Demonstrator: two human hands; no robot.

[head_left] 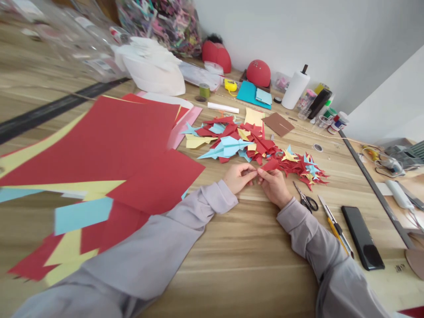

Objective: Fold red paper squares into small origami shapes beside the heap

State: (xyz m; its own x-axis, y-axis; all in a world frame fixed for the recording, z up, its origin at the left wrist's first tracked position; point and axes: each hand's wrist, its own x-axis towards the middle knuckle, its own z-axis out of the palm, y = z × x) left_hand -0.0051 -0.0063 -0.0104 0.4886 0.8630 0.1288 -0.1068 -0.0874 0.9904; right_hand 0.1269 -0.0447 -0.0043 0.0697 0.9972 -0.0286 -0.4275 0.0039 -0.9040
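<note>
My left hand (239,177) and my right hand (274,184) meet at mid-table, thumbs and fingers pinched together. A small red paper piece (270,165) shows at the fingertips of my right hand; the fingers of my left hand close at its near end. Just beyond both hands lies a pile of folded red, yellow and blue paper pieces (261,148), with a light blue paper plane (227,147) on top at its left part. Smaller folded pieces (298,163) spread to the right. Part of the held paper is hidden by my fingers.
Large red sheets (132,137) cover the left side. Scissors (306,198), a utility knife (336,227) and a black phone (362,238) lie to the right. Behind stand a white roll (296,89), red domes (258,73), a tape measure (230,85) and bottles.
</note>
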